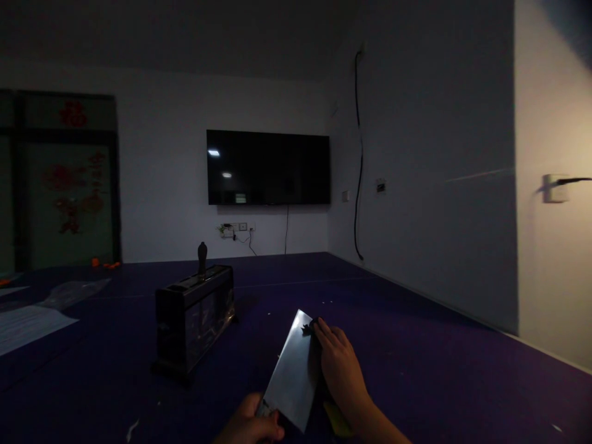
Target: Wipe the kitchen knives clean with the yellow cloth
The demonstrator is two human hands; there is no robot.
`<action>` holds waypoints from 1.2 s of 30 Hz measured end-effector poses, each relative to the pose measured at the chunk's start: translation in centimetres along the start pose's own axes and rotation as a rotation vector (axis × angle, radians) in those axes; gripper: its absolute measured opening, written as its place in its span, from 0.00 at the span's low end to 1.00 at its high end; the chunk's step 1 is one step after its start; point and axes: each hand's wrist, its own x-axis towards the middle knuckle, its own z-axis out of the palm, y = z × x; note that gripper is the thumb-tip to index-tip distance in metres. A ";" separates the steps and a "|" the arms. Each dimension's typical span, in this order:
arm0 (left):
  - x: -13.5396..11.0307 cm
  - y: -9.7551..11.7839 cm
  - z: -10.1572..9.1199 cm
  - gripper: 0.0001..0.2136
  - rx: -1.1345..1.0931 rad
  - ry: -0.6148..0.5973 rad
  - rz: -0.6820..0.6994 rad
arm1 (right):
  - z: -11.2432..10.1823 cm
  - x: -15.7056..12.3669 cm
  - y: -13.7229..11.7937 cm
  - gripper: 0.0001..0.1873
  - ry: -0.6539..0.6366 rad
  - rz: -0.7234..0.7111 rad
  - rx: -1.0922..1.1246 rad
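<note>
A shiny, flat rectangular metal blade (293,373), shaped like that of a cleaver, slants away from me low in the middle of the head view. At its near left end, my left hand (254,422) grips it, thumb on top. My right hand (340,364) is closed along the far right side, its fingers pressing a dark crumpled piece (307,330) that looks like cloth against the metal. Any handle is hidden or too dark to make out. Partly under my right wrist lies something yellow (337,419). Left of my hands stands a black knife block (197,320) with one dark handle (202,256) upright in it.
The dark blue-purple tabletop (416,370) carries small white scraps. A paper sheet (32,324) and clear plastic (76,292) lie at the left, with small orange pieces (95,262) behind. A television (269,168) hangs on the far wall; a black cable (359,154) runs down nearby.
</note>
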 end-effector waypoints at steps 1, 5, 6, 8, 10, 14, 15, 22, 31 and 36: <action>-0.1 0.1 0.0 0.14 0.009 0.012 -0.007 | 0.1 0.0 0.1 0.28 -0.003 0.004 -0.004; -0.1 0.3 0.2 0.13 -0.024 -0.007 0.012 | 0.2 -0.1 0.2 0.29 0.026 -0.022 -0.007; -0.1 0.3 0.3 0.13 -0.025 0.001 0.002 | 0.2 -0.1 0.2 0.30 0.039 -0.034 -0.002; 0.1 0.3 0.5 0.12 -0.001 0.034 -0.036 | 0.1 -0.1 0.0 0.30 0.051 -0.062 0.024; 0.3 0.4 0.7 0.12 0.041 0.070 -0.073 | -0.1 -0.1 -0.4 0.31 0.034 -0.100 0.062; 0.4 0.5 0.8 0.13 0.118 0.086 -0.097 | -0.7 -0.1 -1.7 0.30 0.000 -0.204 0.122; 0.4 0.6 0.7 0.13 0.128 0.067 -0.084 | -0.8 -0.2 -2.0 0.30 -0.003 -0.228 0.131; 0.0 1.1 0.7 0.12 0.175 -0.004 -0.055 | -0.3 -0.5 -1.8 0.28 -0.027 -0.218 0.156; -0.4 0.9 0.9 0.11 0.204 0.035 -0.034 | -0.6 0.4 -0.2 0.32 -0.026 -0.101 0.090; -0.2 0.7 1.0 0.11 0.198 0.051 -0.050 | -0.1 0.3 0.0 0.33 -0.028 -0.091 0.050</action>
